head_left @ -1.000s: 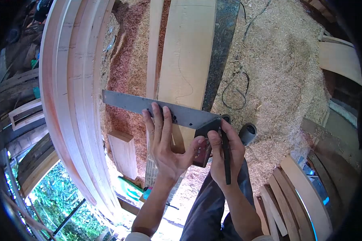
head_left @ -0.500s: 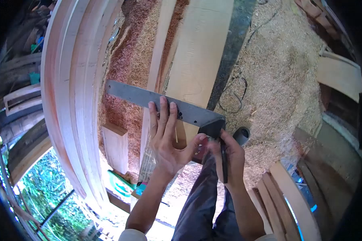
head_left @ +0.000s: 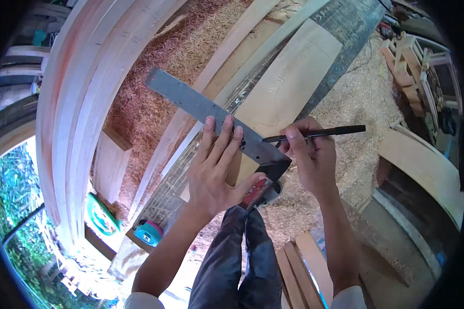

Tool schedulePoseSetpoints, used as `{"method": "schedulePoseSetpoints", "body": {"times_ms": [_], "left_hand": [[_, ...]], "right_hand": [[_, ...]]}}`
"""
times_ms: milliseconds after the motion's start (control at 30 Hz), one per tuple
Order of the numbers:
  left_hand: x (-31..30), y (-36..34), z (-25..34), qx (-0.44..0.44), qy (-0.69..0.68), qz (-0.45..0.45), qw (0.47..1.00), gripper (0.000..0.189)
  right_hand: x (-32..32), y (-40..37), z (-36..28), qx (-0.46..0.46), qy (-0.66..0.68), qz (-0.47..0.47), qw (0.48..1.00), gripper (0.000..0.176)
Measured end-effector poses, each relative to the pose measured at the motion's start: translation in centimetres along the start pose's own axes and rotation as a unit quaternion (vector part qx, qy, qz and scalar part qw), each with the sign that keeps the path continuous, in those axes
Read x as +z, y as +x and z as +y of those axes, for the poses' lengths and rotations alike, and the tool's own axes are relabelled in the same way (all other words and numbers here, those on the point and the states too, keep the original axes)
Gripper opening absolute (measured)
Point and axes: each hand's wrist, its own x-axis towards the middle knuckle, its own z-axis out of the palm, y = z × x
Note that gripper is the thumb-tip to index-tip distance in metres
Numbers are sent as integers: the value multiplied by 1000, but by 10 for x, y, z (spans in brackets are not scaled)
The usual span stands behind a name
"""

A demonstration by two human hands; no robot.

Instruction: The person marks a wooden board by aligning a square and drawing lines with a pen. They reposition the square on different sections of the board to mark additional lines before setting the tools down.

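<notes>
A try square (head_left: 188,99) lies slantwise across a pale wooden board (head_left: 296,77), its grey metal blade reaching past the board's left side. My left hand (head_left: 211,177) holds the square down, with fingers spread over the blade and the thumb on the red and black stock. Between the thumb and fingers of my right hand (head_left: 314,154) is a black pen (head_left: 340,131), held nearly level. The pen's tip is right at the blade's upper edge, over the board. Faint curved lines and scribbled marks show on the board.
Under the board runs a worn, dark-edged bench plank (head_left: 157,211) bearing a teal tape measure (head_left: 148,233). Long curved timbers (head_left: 95,103) stand on the left near a short wood block (head_left: 111,165). Shavings (head_left: 366,98) cover the ground; more cut pieces (head_left: 423,165) lie right.
My right hand has swung the pen from pointing down along the palm to nearly level, its tip now at the blade. My left hand stays on the square; the view has turned.
</notes>
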Motion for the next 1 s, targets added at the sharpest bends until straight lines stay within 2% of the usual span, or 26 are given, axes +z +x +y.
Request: {"method": "schedulePoseSetpoints", "body": {"times_ms": [33, 167, 267, 367, 467, 667, 733, 867, 900, 933, 967, 1000], "left_hand": [[0, 0, 0, -5, -2, 5, 1000, 86], [-2, 1, 0, -6, 5, 9, 1000, 83], [-2, 0, 2, -11, 9, 6, 1000, 81], [-1, 0, 0, -13, 12, 2, 1000, 82], [0, -1, -1, -7, 14, 4, 1000, 83], [0, 0, 4, -5, 11, 10, 1000, 80], [-2, 1, 4, 0, 12, 14, 1000, 80], [1, 0, 4, 2, 22, 18, 1000, 83], [1, 0, 3, 3, 31, 20, 999, 84], [2, 0, 3, 8, 33, 16, 999, 84], [2, 0, 4, 2, 36, 16, 999, 85], [2, -1, 4, -3, 38, 14, 999, 86]], "right_hand": [[0, 3, -2, -38, -36, -8, 999, 19], [2, 7, 2, -53, -22, 1, 998, 19], [1, 8, 6, -59, -65, -16, 996, 21], [5, 8, 4, -40, -39, -11, 998, 21], [1, 10, 6, -78, -59, -23, 995, 21], [-13, 8, -4, -136, -168, -54, 975, 19], [-31, 2, -17, -116, -280, -120, 945, 19], [-42, -31, 4, -118, -238, -54, 962, 16], [-36, -41, 6, -15, -122, 25, 992, 16], [-30, -51, 8, 89, -1, 102, 991, 17], [-22, -60, 12, 135, 14, 105, 985, 20], [-10, -67, 18, 137, 20, 111, 984, 20]]}}
